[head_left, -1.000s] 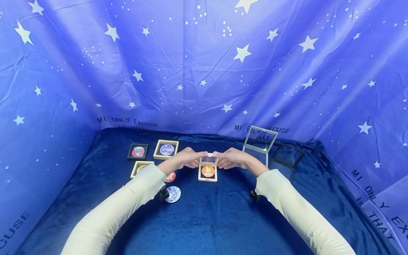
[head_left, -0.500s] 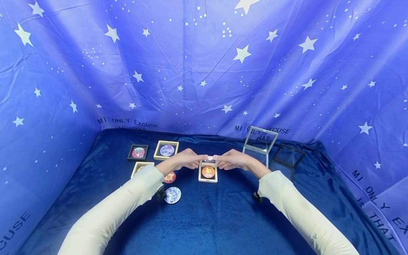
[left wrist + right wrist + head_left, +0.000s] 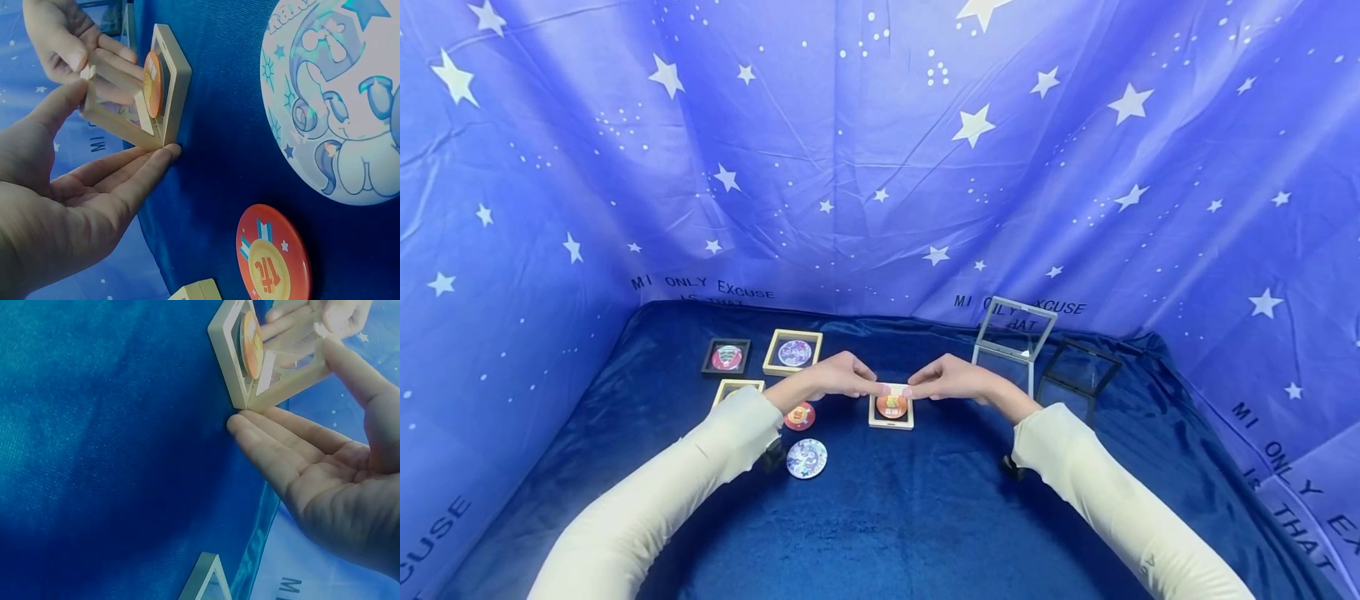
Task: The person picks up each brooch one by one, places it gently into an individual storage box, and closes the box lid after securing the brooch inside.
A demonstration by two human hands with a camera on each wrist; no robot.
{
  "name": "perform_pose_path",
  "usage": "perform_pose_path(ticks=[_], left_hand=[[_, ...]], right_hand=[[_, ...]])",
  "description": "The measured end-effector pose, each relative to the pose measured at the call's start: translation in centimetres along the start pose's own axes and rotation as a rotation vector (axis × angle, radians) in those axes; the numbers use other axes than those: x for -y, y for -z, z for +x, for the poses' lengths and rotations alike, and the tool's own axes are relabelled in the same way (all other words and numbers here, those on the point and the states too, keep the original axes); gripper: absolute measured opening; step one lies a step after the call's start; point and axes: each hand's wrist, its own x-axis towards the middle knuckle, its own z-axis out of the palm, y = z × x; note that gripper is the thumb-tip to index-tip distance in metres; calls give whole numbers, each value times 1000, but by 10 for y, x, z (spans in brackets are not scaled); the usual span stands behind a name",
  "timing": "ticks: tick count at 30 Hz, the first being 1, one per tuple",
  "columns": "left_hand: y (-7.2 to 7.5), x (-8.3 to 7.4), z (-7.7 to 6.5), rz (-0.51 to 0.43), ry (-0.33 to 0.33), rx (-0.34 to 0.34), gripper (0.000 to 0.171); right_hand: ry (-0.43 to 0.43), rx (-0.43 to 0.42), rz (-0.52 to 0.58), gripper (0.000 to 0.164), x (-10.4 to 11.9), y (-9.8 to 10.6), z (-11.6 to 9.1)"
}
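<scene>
A small cream-coloured display case (image 3: 892, 424) lies on the blue cloth, its lid tilted partway over the base. Inside sits an orange round pin badge (image 3: 891, 407), also visible side-on in the left wrist view. My left hand (image 3: 841, 375) holds the case at its left side: the thumb rests on the lid's free edge, the fingertips are by the hinge. On the opposite side my right hand (image 3: 955, 379) mirrors this, its thumb on the same edge. In the right wrist view the lid (image 3: 290, 387) stands at an angle between thumb and fingers.
Left of the hands are a black case (image 3: 706, 367), a cream case (image 3: 767, 367) and another partly hidden cream case (image 3: 724, 385). A red badge (image 3: 800, 416) and a blue-white badge (image 3: 807, 459) lie nearer. A grey case (image 3: 1032, 333) and black case (image 3: 1097, 383) stand open at right.
Both thumbs have come down toward me, tilting the lid from near upright to low over the orange pin badge. The case's base has stayed almost in place.
</scene>
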Motion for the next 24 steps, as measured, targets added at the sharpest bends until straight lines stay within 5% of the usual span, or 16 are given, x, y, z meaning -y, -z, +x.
perform_pose_path(ticks=[11,24], left_hand=[[-10,-1,-3,194,-83,-93,66],[-20,2,0,388,-246,-131,30]], right_hand=[[92,-40,-101,62,1,-10,-4],[113,-122,-230,61,1,-20,-7]])
